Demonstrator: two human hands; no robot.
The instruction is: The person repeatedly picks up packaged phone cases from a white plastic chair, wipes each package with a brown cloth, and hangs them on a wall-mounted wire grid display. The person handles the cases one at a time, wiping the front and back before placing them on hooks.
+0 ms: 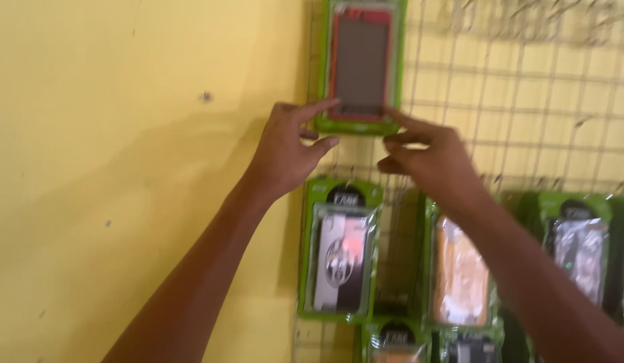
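Green card packaging frames the red phone case (360, 64) that hangs high on the wire grid rack (527, 101), against a yellow wall (124, 134). Both hands reach up to its bottom edge. The left hand (285, 151) has its forefinger stretched to touch the lower left corner of the pack, the thumb curled just below it and apart from the card, so its grip stands narrow but holds nothing. The right hand (426, 158) lays its forefinger on the lower right corner, its other fingers bent under; the picture is blurred, and I cannot tell whether its grip pinches the card. Below the left hand hangs a black-and-white phone case (340, 259) in the same green pack. Just beside it, behind the right forearm, hangs an orange phone case (456, 279), and further right a grey phone case (581, 252).
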